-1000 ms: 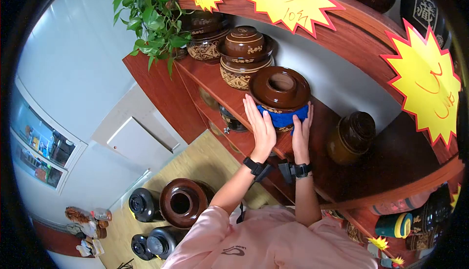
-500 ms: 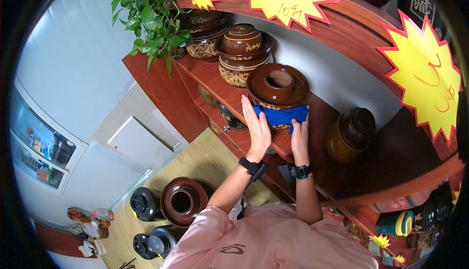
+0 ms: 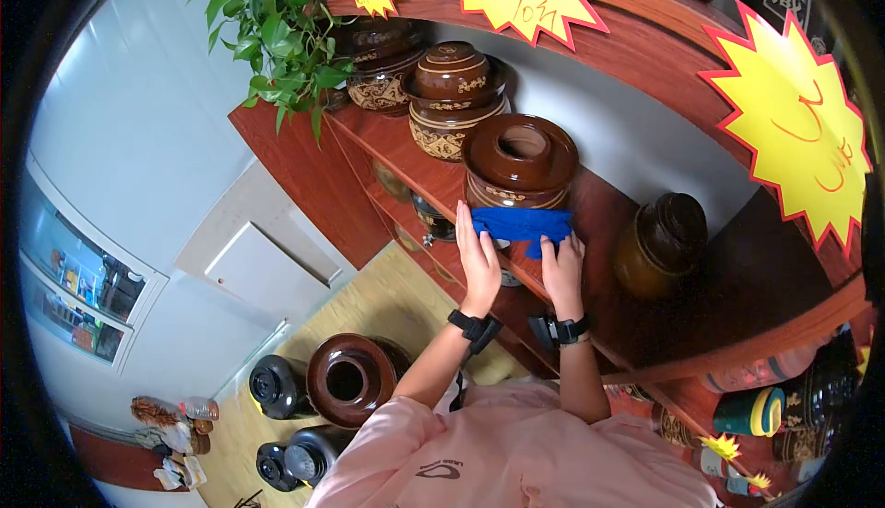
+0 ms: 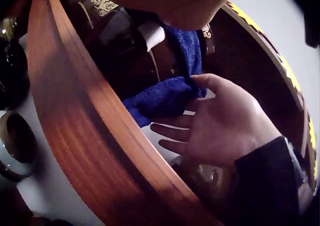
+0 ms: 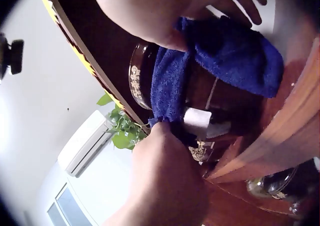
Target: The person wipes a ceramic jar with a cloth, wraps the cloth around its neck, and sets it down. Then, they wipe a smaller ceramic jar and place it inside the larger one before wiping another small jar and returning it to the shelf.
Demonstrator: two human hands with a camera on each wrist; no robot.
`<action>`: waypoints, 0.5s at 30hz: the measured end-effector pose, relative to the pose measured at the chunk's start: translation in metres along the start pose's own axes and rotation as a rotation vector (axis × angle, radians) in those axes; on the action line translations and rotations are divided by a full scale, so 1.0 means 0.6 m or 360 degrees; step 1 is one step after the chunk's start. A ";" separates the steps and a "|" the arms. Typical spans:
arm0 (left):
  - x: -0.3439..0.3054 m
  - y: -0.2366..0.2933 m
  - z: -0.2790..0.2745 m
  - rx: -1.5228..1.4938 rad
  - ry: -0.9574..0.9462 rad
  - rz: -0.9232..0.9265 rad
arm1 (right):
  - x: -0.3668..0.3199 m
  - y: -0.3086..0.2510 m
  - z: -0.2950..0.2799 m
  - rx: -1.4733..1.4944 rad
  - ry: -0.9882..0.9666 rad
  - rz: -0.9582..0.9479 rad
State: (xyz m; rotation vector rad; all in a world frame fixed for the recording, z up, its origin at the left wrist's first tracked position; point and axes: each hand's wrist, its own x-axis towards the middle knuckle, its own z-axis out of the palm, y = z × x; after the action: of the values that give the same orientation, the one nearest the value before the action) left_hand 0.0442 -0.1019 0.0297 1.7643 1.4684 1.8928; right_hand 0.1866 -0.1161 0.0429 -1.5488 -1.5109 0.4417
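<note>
A brown glazed jar with a wide lid stands on the red-brown shelf, a blue cloth across its near side. My left hand pinches the cloth's left end between thumb and fairly straight fingers. At the other end, my right hand holds the cloth by the thumb, its other fingers extended in the left wrist view. That view shows the cloth running between both hands, low on the jar. A white label shows on the jar in the right wrist view.
Lidded patterned jars stand left of the brown jar, beside a trailing plant. A dark amber jar stands to the right. Yellow price signs hang along the upper shelf edge. Several large jars stand on the floor.
Both hands have moved slightly down the jar with the cloth, uncovering more of its patterned band. A corner of the cloth hangs lower near my right hand. The head view has shifted slightly.
</note>
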 end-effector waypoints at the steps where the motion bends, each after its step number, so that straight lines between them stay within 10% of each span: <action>1: -0.003 -0.002 -0.002 -0.0019 0.0018 -0.0033 | -0.002 0.002 0.000 -0.0027 0.0005 -0.0024; 15: -0.013 -0.114 -0.005 0.0140 0.0044 -0.0195 | -0.017 0.034 0.029 -0.0474 0.0144 -0.0134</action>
State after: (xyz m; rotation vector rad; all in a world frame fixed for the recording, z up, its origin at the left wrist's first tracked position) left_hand 0.0113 -0.0744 -0.0240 1.6484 1.6533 1.8259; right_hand 0.1834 -0.1166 0.0143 -1.6993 -1.6185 0.0983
